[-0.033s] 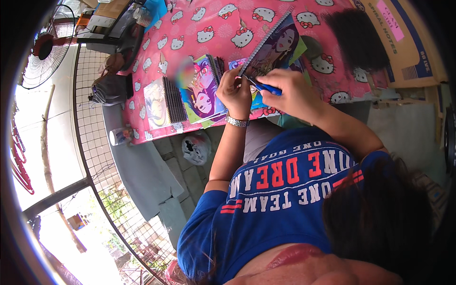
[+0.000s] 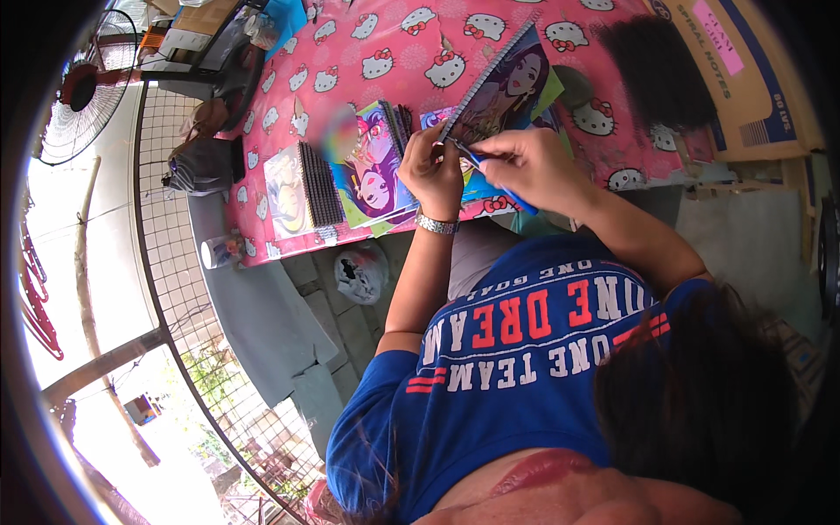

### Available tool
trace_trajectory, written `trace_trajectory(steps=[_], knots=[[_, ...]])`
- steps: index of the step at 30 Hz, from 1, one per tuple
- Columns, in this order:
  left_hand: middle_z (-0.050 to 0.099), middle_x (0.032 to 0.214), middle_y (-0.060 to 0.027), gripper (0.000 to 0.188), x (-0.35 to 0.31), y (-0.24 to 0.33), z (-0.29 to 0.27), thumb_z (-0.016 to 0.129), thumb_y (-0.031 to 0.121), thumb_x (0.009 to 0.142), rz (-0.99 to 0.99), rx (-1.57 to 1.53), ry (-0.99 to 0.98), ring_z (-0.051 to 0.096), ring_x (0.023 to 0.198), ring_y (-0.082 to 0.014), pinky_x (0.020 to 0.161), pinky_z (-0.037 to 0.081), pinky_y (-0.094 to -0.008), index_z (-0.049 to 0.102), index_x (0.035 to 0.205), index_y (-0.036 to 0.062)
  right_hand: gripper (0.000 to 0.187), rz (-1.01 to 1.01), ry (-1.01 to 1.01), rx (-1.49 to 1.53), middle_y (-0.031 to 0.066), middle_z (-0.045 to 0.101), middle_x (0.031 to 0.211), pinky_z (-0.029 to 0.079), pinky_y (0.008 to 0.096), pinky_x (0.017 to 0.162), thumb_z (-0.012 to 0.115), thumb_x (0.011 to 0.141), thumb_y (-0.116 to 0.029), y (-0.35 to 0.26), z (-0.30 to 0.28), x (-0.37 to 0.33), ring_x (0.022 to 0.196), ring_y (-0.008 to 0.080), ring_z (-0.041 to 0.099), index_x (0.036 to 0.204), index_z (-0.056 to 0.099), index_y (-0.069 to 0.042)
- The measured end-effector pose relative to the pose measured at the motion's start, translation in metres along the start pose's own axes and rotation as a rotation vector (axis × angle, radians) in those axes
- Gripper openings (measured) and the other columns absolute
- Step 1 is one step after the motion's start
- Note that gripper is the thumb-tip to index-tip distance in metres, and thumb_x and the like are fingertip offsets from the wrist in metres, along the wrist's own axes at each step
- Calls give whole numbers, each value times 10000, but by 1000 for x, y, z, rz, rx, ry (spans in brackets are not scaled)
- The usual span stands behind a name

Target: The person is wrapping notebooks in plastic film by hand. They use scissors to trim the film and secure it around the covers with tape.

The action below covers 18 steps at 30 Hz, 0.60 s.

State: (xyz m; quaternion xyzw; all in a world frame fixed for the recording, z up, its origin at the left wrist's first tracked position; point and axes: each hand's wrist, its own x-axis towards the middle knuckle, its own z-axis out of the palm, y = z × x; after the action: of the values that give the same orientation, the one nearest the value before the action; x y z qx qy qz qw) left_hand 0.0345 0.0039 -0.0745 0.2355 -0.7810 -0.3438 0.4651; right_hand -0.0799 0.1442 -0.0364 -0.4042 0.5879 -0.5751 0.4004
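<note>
A spiral notebook (image 2: 516,83) with a dark illustrated cover lies tilted in front of me, its wire coil along the left edge. My left hand (image 2: 431,175), with a metal watch on the wrist, pinches the near end of that coil. Blue-handled pliers (image 2: 523,203) are in my right hand (image 2: 547,173), their jaws at the coil's near end beside my left fingertips. The handles stand apart. My fingers partly hide the jaws and the wire tip. Left of my left hand lie a stack of colourful notebooks (image 2: 374,185) and another spiral-bound stack (image 2: 287,192).
A pink patterned cloth (image 2: 350,52) covers the table. At the right lie a pile of black coils (image 2: 661,74) and a cardboard box (image 2: 757,105). A dark phone (image 2: 238,159) and a white cup (image 2: 219,252) are at the left edge. Below hangs a plastic bag (image 2: 360,273).
The pliers' handles have spread, one swinging down toward me. My right fingers have loosened and shifted on them. My left hand and the notebook stay nearly in place.
</note>
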Motion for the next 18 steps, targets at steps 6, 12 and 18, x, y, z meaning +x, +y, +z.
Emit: trace_trajectory(steps=[6, 12, 18], knots=[[708, 907, -74, 75, 4, -4, -36, 680, 10, 896, -198, -219, 155, 650, 781, -121, 667, 541, -257, 683, 966, -17, 348, -259, 220, -268, 158, 709, 986, 541, 315, 743, 721, 822, -112, 8, -23, -11, 836, 204, 685, 1131, 671, 42], [701, 926, -75, 186, -20, -55, -156, 639, 67, 948, -533, -167, 456, 641, 673, -121, 461, 485, -227, 660, 1117, -6, 319, -40, 523, -873, 161, 663, 972, 524, 412, 834, 726, 788, -189, 100, -109, -43, 936, 341, 646, 1065, 685, -35], [653, 1062, -105, 360, -42, -89, -168, 748, 127, 805, -449, 961, 153, 630, 929, -280, 807, 520, -406, 672, 1144, 34, 229, -7, 631, -1243, 150, 640, 972, 533, 422, 834, 686, 837, -246, 112, -151, -9, 991, 332, 618, 954, 667, -51]])
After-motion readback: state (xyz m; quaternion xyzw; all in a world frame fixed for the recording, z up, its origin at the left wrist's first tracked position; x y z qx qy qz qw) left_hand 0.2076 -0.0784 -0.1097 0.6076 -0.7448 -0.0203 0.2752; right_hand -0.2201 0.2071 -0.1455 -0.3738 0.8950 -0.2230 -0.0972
